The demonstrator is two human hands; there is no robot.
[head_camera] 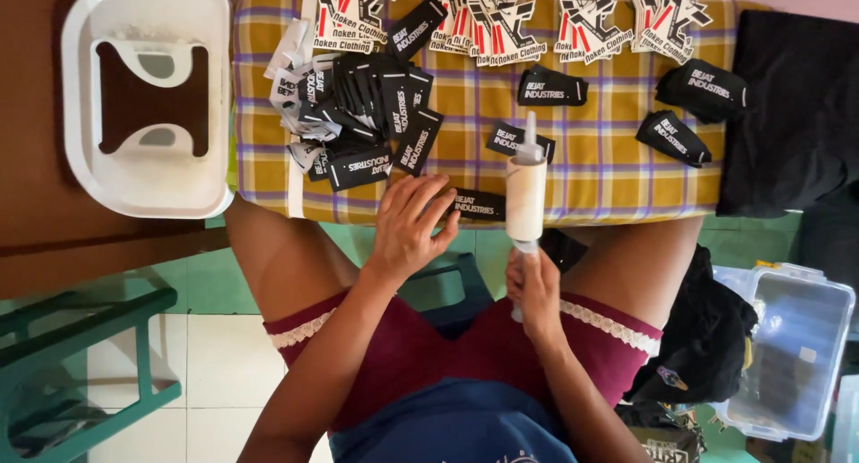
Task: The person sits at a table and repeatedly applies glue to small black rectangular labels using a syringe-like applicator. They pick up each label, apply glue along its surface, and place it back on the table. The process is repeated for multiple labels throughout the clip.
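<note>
Black labels (362,114) lie heaped at ten o'clock, others spread singly; left hand (407,226) fingers released on one label (479,203), right hand (535,288) grasping a lint roller (526,195).

My left hand (407,226) covers part of a black label (479,204). The roller's (525,197) handle is hidden in my right hand (534,288). The clear bin (792,351) runs off the right edge.

View: one camera, worn on the person's head.
Facing: straight down over the lap, the checked cloth (573,159) running across the top of the frame.
Nearness: close; the left hand (407,230) and right hand (535,288) sit near the middle.
Edges: white tray (80,96) upper left, clear box (792,356) lower right.
Shared ground: none, a single view.
</note>
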